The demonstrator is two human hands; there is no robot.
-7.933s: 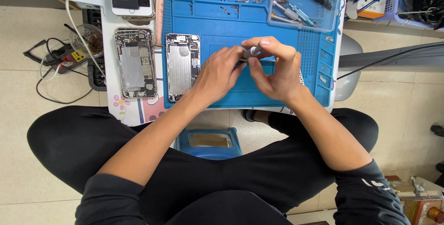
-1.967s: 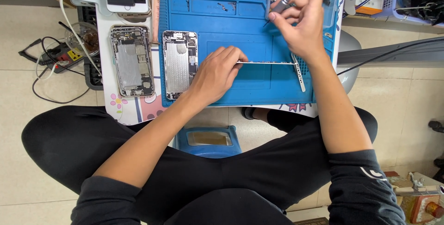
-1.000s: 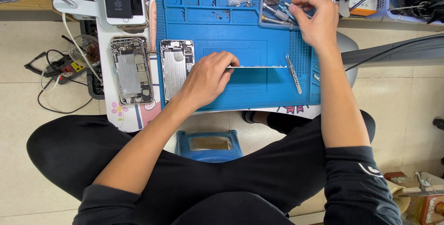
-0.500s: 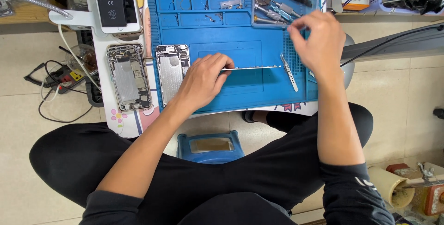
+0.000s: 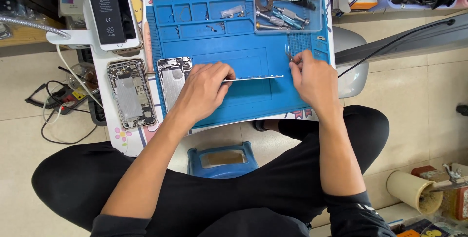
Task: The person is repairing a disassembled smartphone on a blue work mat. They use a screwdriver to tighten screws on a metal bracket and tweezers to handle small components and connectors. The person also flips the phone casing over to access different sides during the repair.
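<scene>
At nine o'clock on the white worktop (image 5: 122,142) an opened phone chassis (image 5: 131,93) is seen, with a black battery (image 5: 111,10) at eleven o'clock above it. Just right of the chassis, a second chassis (image 5: 171,78) lies on the left edge of the blue mat (image 5: 243,103). The left hand (image 5: 204,90) is laid over the mat's middle, its fingers (image 5: 225,73) closed on the left end of a thin panel (image 5: 258,77), which is held on edge near the centre. The panel is judged light, stiff but fragile, and best gripped by its side edges rather than its faces. At three o'clock the right hand (image 5: 314,78) is placed, its fingers pinched on thin tweezers (image 5: 289,56) near the panel's right end. At one o'clock a clear tray (image 5: 317,22) of screwdrivers (image 5: 282,18) is set.
</scene>
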